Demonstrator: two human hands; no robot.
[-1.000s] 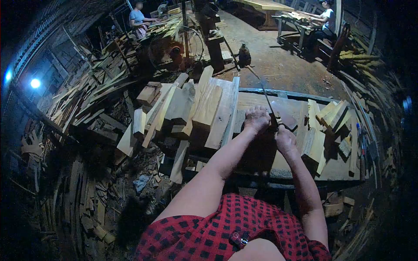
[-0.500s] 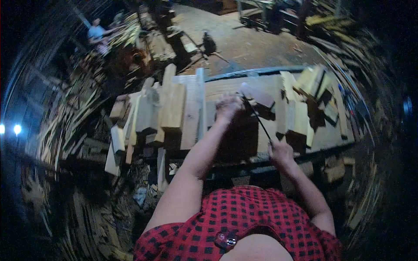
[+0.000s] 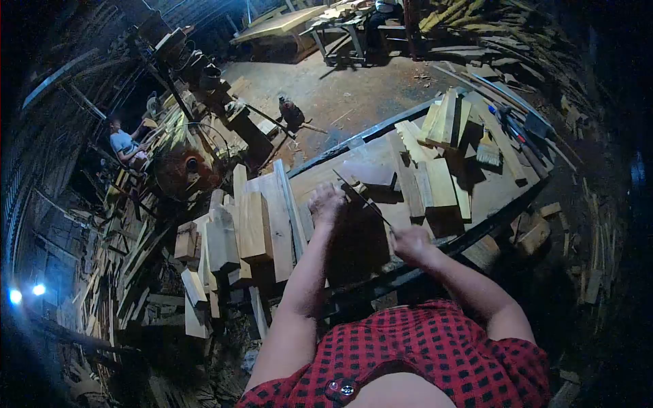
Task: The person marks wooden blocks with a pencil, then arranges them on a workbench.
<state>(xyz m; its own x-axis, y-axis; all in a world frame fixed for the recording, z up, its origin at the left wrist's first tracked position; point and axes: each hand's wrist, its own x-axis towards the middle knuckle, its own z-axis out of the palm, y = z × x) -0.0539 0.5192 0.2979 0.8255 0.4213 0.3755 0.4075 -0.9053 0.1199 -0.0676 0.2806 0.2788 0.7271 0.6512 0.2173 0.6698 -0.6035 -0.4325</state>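
Note:
My right hand (image 3: 412, 245) is closed round the near end of a thin dark tool (image 3: 373, 205), which slants up and left across the bench. My left hand (image 3: 327, 202) rests at the bench's middle, its fingers curled; what lies under them, if anything, is hidden. Close to the tool's far end lies a pale flat block (image 3: 367, 173). Left of my left hand stand long boards (image 3: 271, 228) and a thick wooden block (image 3: 254, 231). Right of the tool there are more cut blocks (image 3: 441, 185).
A brush (image 3: 489, 152) and tools with red and blue handles (image 3: 518, 133) lie at the bench's right. Beyond the bench are a dark machine (image 3: 204, 75), a wooden table (image 3: 282, 26) and scrap piles. A seated person (image 3: 124, 143) is at the far left.
The view has turned, so the bench now appears tilted and more of the far floor shows. The tool is still in my right hand, with my left hand beside its far end.

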